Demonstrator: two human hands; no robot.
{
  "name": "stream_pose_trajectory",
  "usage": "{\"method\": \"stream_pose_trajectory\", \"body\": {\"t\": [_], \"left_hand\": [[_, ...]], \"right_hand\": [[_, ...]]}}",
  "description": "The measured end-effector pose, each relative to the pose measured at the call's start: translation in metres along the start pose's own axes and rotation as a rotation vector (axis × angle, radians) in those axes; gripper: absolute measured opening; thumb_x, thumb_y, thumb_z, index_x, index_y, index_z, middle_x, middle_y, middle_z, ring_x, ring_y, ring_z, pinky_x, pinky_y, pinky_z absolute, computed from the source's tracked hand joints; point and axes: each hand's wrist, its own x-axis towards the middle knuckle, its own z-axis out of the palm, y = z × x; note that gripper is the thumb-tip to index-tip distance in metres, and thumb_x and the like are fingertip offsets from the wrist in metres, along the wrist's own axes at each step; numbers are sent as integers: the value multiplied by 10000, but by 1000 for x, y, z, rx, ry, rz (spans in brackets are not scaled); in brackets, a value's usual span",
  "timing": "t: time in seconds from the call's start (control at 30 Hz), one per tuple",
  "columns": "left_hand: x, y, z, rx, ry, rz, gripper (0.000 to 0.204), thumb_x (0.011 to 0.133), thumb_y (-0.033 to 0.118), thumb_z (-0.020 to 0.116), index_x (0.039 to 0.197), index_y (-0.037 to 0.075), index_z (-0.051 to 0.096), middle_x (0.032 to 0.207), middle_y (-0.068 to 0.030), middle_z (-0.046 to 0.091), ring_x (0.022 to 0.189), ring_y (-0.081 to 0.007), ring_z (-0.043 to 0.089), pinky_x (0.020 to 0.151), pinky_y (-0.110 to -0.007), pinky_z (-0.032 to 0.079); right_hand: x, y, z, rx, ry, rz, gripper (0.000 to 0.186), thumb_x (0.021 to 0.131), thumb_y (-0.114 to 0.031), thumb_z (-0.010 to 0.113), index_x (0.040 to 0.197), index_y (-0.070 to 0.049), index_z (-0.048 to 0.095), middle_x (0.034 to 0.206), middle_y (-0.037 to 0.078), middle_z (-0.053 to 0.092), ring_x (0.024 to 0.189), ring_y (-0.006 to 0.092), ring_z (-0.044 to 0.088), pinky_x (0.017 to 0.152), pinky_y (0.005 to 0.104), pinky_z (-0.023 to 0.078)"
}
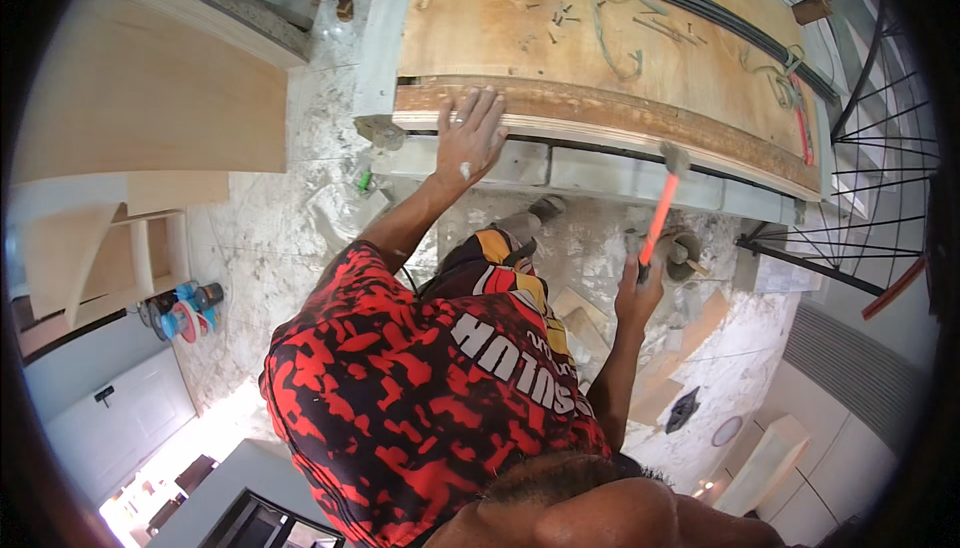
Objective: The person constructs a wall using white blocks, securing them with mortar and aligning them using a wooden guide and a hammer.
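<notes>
a person in a red-and-black patterned shirt [400,388] leans over a low plywood-topped bench [490,28] in the upper middle of the frame. the left hand [470,138] lies on the worn brown timber strip [600,111] along the bench's near edge, left of centre, its fingers [485,108] extended and close together, laid flat over the edge and clenching nothing. right of centre, the right hand [640,293] is wrapped around the dark grip of a hammer [657,218], fingers curled tight; the orange shaft slants upward and the blurred grey head shows just below the strip's front edge, though i can't tell whether it touches anything. small dark nails [563,18] lie scattered on the plywood at the upper middle, near a pale green cord [598,13] that trails down from a bundle of grey rods [680,0] running across the top. a red tool [803,123] lies at the bench's right end. just below the hammer stands a round container [680,266] on the stained floor [270,213]. over at the lower left i see a blue power tool [188,316], and someone else's foot [345,6] shows at the top, left of the bench.
</notes>
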Motion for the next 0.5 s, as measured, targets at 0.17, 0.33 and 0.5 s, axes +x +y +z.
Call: {"method": "stream_pose_trajectory", "body": {"t": [0.17,0.33,0.5], "left_hand": [[0,5,10,-47,121,-20,400,904,257,567,1258,73,585,1327,-91,563,1270,-249,473,1095,-444,206],[-4,1,-11,-289,153,-271,299,920,214,566,1155,35,615,1236,-159,589,1206,-303,505,1046,-452,313],[-35,-25,-16,-837,769,-1271,434,920,263,624,1258,27,488,1083,-124,586,1038,-274,551,938,-392,434]], "right_hand": [[82,-78,-20,-193,-273,-459,387,908,-237,632,1211,-2,574,879,165,652,743,325,655,659,392,517],[126,-140,19,-153,-576,-861,437,874,-235,663,1256,-43,574,852,142,655,674,300,647,600,390,531],[138,-146,74,-230,-705,-1046,468,865,-204,669,1291,-54,550,703,85,583,565,245,602,495,349,493]]}}
